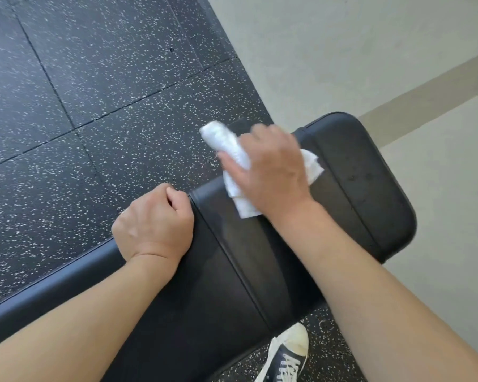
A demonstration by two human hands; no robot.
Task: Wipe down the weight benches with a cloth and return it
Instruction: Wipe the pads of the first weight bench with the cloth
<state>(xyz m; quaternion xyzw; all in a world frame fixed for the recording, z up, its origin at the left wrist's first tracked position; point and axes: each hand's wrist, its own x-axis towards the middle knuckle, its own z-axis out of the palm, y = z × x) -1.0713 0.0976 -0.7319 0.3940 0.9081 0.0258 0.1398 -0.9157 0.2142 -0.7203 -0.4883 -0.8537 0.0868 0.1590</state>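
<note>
1. The right hand [271, 172] presses a white cloth [233, 158] on the black bench [364, 188] pad near its end, fingers curled over the bunched cloth.
2. The left hand [153, 219] is curled over the bench's near edge, bracing it.
3. Judgement: even pressure and overlapping strokes should cover the seam and the end panel; the cloth looks bunched, so flattening it would widen contact.

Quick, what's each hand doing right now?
Left hand: fingers curled over the bench edge.
Right hand: presses the white cloth on the bench.
</note>
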